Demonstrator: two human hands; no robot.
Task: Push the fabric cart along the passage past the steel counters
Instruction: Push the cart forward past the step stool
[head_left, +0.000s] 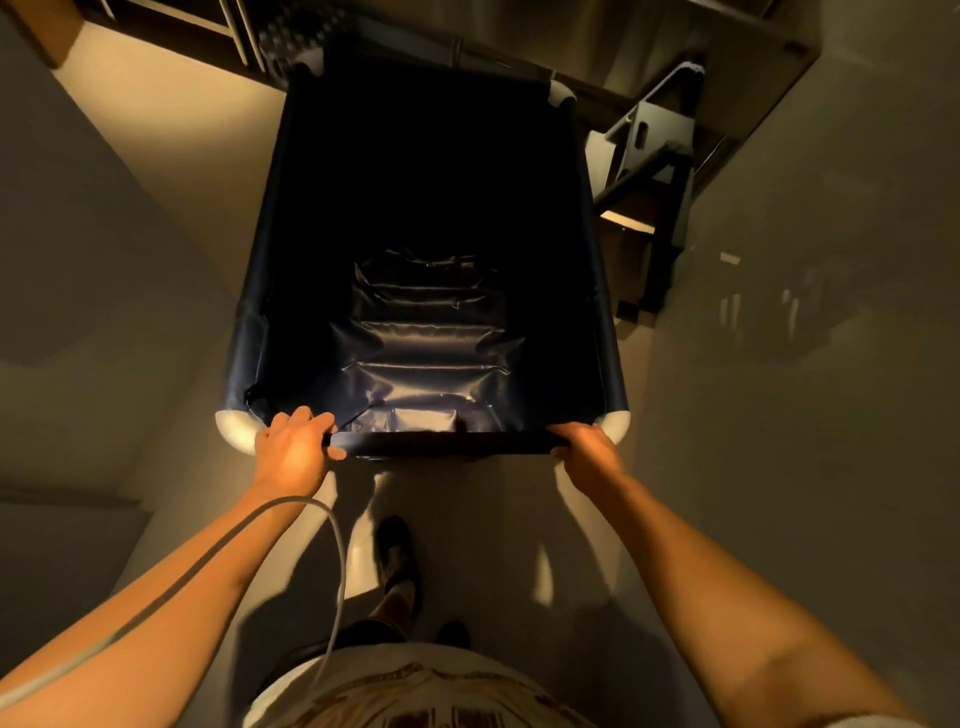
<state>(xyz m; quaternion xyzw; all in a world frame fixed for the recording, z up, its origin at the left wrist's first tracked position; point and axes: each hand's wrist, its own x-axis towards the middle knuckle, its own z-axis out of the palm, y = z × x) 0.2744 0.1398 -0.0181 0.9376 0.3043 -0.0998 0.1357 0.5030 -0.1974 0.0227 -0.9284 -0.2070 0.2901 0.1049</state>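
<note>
A deep cart of dark blue fabric (602, 291) with white corner joints fills the middle of the head view; its inside is dark and looks empty. My left hand (293, 452) grips the near rim at its left end, fingers curled over the edge. My right hand (589, 449) grips the same rim at its right end. A steel counter (810, 338) runs along the right of the passage, and another flat counter surface (78, 291) runs along the left. The cart sits between them, its far end close to shelving.
A dark metal frame or step stool (654, 171) stands just right of the cart's far half. Shelving (218, 36) crosses the top of the view ahead of the cart. A grey cable (340, 561) loops from my left arm. My foot (397, 556) is on the pale floor.
</note>
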